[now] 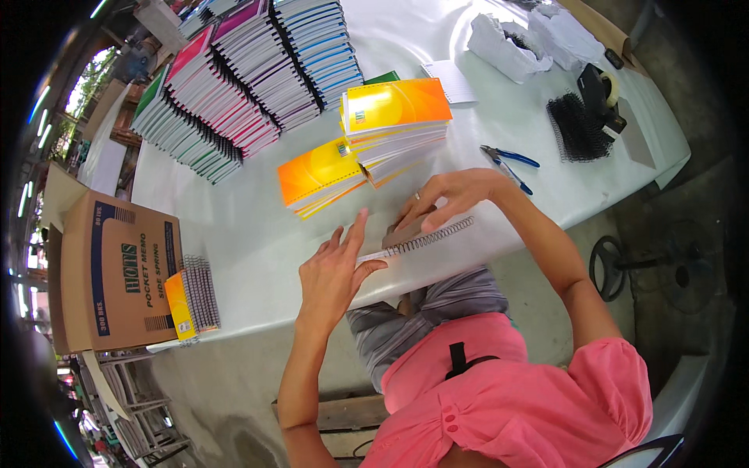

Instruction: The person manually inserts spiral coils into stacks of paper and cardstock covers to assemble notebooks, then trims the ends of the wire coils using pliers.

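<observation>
the person wears a pink blouse (515, 398) with short sleeves, and the cloth is gathered in soft folds near the shoulders. on the left side of the blouse front there are small round pink buttons (450, 422) in a row. a short black strap or clip (459, 360) lies at the far edge of the blouse, in the middle. beyond it a grey garment with darker stripes (425, 316) covers the lap. both forearms are bare. the right hand (452, 199) has a thin ring (417, 196) on one of its fingers. the left hand (334, 273) shows no ring.
</observation>
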{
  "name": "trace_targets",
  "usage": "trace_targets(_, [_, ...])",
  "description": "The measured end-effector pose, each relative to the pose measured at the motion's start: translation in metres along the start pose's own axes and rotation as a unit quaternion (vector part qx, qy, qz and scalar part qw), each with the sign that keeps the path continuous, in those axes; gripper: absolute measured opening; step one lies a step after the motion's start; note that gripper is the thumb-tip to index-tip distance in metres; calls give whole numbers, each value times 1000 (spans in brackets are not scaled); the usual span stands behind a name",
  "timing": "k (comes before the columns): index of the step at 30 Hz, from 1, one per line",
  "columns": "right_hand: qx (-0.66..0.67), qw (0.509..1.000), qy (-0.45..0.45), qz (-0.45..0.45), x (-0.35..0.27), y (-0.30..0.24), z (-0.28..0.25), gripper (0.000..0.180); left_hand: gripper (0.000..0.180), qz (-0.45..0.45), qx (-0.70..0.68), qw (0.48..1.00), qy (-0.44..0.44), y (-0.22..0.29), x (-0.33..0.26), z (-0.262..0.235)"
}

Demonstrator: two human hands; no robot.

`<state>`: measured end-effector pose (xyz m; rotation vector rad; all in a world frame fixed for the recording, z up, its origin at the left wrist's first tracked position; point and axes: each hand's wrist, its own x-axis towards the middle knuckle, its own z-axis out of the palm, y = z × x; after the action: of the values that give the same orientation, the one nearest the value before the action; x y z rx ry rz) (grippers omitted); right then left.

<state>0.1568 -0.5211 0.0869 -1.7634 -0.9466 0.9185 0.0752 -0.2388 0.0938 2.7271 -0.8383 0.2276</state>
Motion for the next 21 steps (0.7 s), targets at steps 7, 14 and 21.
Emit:
trace_targets(7, [23, 999, 20, -30, 5, 12, -2, 56, 83, -12, 7, 1000, -17, -2, 2, 3])
trace_targets(14, [128, 986, 54, -97, 14, 15, 0, 58, 84, -24, -4, 1000, -7, -4, 4, -2])
trace_targets(21, [65, 995, 56, -56, 32, 13, 3, 63, 88, -49, 41, 998, 25, -8, 2, -6])
